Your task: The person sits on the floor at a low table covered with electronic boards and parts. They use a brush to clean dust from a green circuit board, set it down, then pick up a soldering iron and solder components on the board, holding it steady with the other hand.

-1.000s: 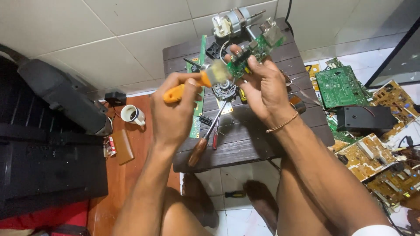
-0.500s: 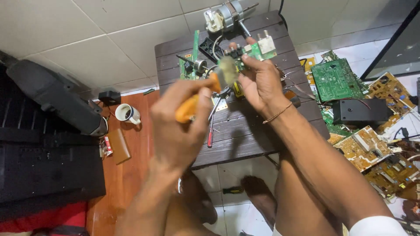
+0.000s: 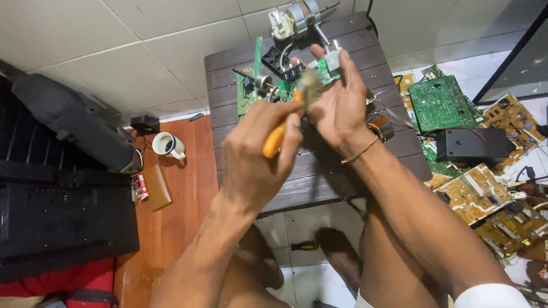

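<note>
Above a small dark wooden table [image 3: 319, 177], a seated person works with both hands raised close together over a clutter of electronics. The left hand [image 3: 260, 154] is curled tight around the orange handle of a brush [image 3: 285, 122], whose pale bristles blur at about 1 o'clock from the fist, right against the part being cleaned. The right hand [image 3: 337, 105] has its fingers loosely wrapped around a small green circuit board [image 3: 326, 67], the fingertips spread at 12 o'clock and a white block showing at the board's top edge; how firmly the board is pinched cannot be told, since the palm hides most of it.

On the table beyond the hands, at 11 o'clock, lie another green board [image 3: 246, 94] and a small motor [image 3: 297, 20] near the far edge. A copper coil [image 3: 379, 126] rests at 3 o'clock, just beside the right wrist. A white cup [image 3: 168, 145] stands on the floor at 9 o'clock, and more boards [image 3: 439, 102] are heaped at 3 o'clock on the tiles.

The risk appears to lie in the scrubbing: a hard stroke could knock the board from the loose grip onto the parts below, or snag thin wires and bend small components. Dust may also fly toward the open cup.
</note>
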